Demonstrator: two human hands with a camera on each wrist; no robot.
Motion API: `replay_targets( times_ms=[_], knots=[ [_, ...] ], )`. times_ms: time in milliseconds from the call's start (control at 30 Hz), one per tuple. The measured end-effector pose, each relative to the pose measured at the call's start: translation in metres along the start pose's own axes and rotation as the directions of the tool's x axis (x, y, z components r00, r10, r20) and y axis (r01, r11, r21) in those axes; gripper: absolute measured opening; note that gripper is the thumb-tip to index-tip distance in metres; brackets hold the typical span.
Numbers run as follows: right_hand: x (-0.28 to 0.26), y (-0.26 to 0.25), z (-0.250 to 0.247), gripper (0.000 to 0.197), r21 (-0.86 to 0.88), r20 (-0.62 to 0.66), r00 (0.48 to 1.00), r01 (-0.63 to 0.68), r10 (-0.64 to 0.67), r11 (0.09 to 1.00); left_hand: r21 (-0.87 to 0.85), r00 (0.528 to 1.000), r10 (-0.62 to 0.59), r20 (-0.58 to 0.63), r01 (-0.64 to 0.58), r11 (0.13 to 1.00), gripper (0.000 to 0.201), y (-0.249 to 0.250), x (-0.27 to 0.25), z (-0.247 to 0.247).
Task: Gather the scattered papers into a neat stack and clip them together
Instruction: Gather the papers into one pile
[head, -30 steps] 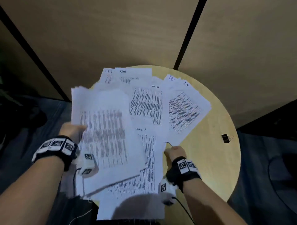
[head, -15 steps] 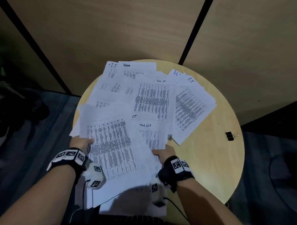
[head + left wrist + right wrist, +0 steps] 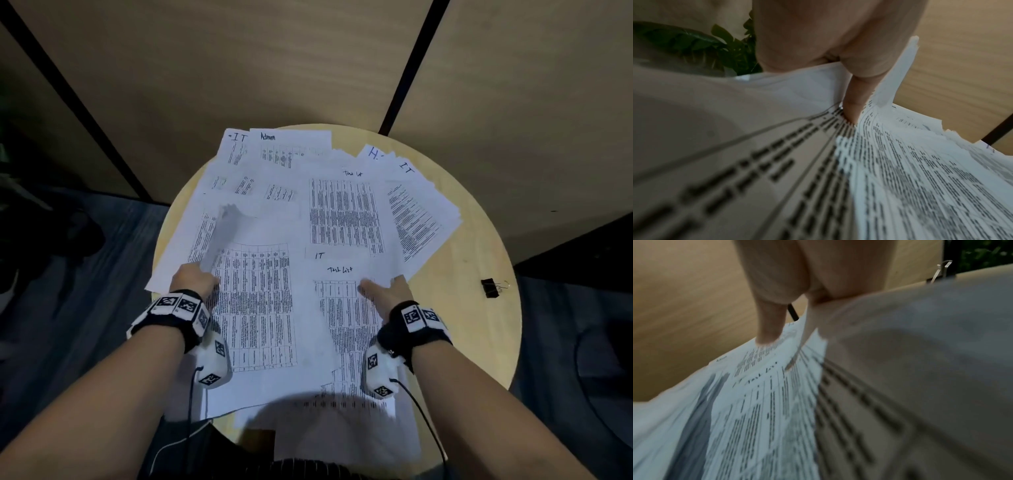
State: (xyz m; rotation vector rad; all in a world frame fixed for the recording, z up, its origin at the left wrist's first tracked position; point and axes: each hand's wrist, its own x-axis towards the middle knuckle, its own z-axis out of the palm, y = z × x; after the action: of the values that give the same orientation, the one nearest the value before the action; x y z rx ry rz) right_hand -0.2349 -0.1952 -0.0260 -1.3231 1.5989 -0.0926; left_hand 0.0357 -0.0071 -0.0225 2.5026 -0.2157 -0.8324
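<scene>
A: What changed on the round table [image 3: 479, 342]?
B: The lifted sheaf of printed papers [image 3: 342, 212] now lies flat.
A: Hands?
B: 2: left hand [image 3: 193, 281] pinches the sheaf's left edge, right hand [image 3: 394, 294] pinches the task-list sheet.
A: Clips?
B: 1 binder clip [image 3: 489, 287], right, apart.

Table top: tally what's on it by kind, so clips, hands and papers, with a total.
clip: 1
hands: 2, left hand and right hand
papers: 7 or more; the overlap hides the exact count
Total: 10 or more
</scene>
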Motion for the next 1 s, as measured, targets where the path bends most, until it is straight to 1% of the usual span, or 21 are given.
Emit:
replay_targets(
  times_ms=[67, 133, 300, 333, 367, 400, 433, 467, 500, 567, 600, 633, 667, 700, 733, 767, 800, 867, 900, 967, 1000],
  knots=[
    [0.004, -0.003, 0.002, 0.059, 0.116, -0.138, 0.99, 0.048, -0.032, 0.992, 0.002, 1.0, -0.001, 0.002, 0.001, 1.0, 0.029, 0.002, 0.001, 0.003],
    [0.01, -0.008, -0.003, 0.042, 0.127, -0.247, 0.968, 0.071, -0.037, 0.989, -0.016, 1.0, 0.0, 0.005, 0.0, 1.0, 0.031, 0.003, 0.002, 0.004],
    [0.019, -0.009, -0.026, 0.023, -0.103, -0.342, 0.937, 0.033, -0.067, 0.994, -0.04, 1.0, 0.0, -0.001, 0.0, 0.999, 0.034, 0.006, 0.007, 0.002],
    [0.02, -0.005, -0.031, 0.021, -0.198, -0.29, 0.955, 0.001, -0.06, 0.98, -0.047, 1.0, -0.007, -0.002, 0.007, 0.999, 0.035, 0.006, 0.008, 0.001],
    [0.019, 0.0, -0.034, 0.02, -0.327, -0.182, 0.983, -0.036, -0.026, 0.944, -0.06, 1.0, -0.017, 0.0, 0.017, 0.998, 0.037, 0.006, 0.01, 0.0],
    [0.017, 0.005, -0.039, 0.019, -0.495, -0.043, 0.998, -0.052, 0.035, 0.867, -0.078, 1.0, -0.023, 0.003, 0.023, 0.997, 0.038, 0.006, 0.011, 0.0],
    [0.016, 0.01, -0.044, 0.015, -0.6, 0.059, 0.99, -0.067, 0.128, 0.797, -0.104, 1.0, -0.029, 0.005, 0.03, 0.994, 0.039, 0.007, 0.012, -0.001],
    [0.013, 0.014, -0.048, 0.008, -0.657, 0.123, 0.97, -0.08, 0.212, 0.75, -0.132, 0.999, -0.037, 0.0, 0.037, 0.991, 0.039, 0.007, 0.012, -0.001],
    [0.014, 0.019, -0.051, 0.005, -0.692, 0.15, 0.954, -0.085, 0.258, 0.717, -0.158, 0.999, -0.048, -0.006, 0.046, 0.986, 0.039, 0.007, 0.014, -0.001],
    [0.01, 0.02, -0.055, 0.012, -0.763, 0.177, 0.948, -0.037, 0.264, 0.645, -0.201, 0.998, -0.058, -0.01, 0.055, 0.978, 0.039, 0.009, 0.013, 0.0],
    [0.008, 0.019, -0.054, 0.015, -0.734, 0.186, 0.956, -0.019, 0.227, 0.679, -0.209, 0.998, -0.057, -0.009, 0.054, 0.976, 0.041, 0.009, 0.012, 0.001],
    [0.006, 0.015, -0.05, 0.016, -0.623, 0.189, 0.967, -0.014, 0.169, 0.782, -0.208, 0.998, -0.057, -0.008, 0.054, 0.977, 0.043, 0.009, 0.011, 0.002],
    [0.004, 0.012, -0.046, 0.016, -0.448, 0.168, 0.983, 0.006, 0.078, 0.894, -0.201, 0.999, -0.051, -0.009, 0.048, 0.978, 0.045, 0.009, 0.011, 0.002],
    [0.004, 0.01, -0.042, 0.018, -0.267, 0.087, 0.996, 0.023, 0.0, 0.963, -0.189, 0.999, -0.044, -0.011, 0.042, 0.981, 0.045, 0.009, 0.01, 0.003],
    [0.006, 0.007, -0.039, 0.021, -0.15, -0.015, 0.998, 0.055, -0.058, 0.987, -0.174, 0.999, -0.039, -0.013, 0.036, 0.984, 0.044, 0.009, 0.01, 0.004],
    [0.008, 0.004, -0.037, 0.022, -0.133, -0.089, 0.993, 0.068, -0.08, 0.989, -0.166, 0.999, -0.038, -0.015, 0.035, 0.985, 0.044, 0.009, 0.009, 0.004],
    [0.01, 0.002, -0.038, 0.022, -0.181, -0.109, 0.99, 0.067, -0.088, 0.981, -0.169, 0.999, -0.038, -0.02, 0.034, 0.985, 0.043, 0.008, 0.009, 0.003],
    [0.014, 0.004, -0.043, 0.026, -0.347, -0.013, 0.999, 0.028, -0.035, 0.937, -0.198, 0.999, -0.048, -0.026, 0.042, 0.979, 0.041, 0.006, 0.01, 0.002],
    [0.013, 0.005, -0.048, 0.031, -0.462, 0.055, 0.998, -0.008, 0.038, 0.887, -0.215, 0.998, -0.057, -0.03, 0.049, 0.975, 0.04, 0.005, 0.011, 0.001],
    [0.009, 0.011, -0.061, 0.051, -0.74, 0.17, 0.963, -0.016, 0.21, 0.673, -0.227, 0.997, -0.062, -0.037, 0.052, 0.972, 0.038, 0.004, 0.011, -0.001],
    [0.008, 0.014, -0.066, 0.061, -0.813, 0.201, 0.943, 0.008, 0.267, 0.583, -0.225, 0.998, -0.055, -0.038, 0.045, 0.973, 0.038, 0.003, 0.01, -0.002]
  ],
)
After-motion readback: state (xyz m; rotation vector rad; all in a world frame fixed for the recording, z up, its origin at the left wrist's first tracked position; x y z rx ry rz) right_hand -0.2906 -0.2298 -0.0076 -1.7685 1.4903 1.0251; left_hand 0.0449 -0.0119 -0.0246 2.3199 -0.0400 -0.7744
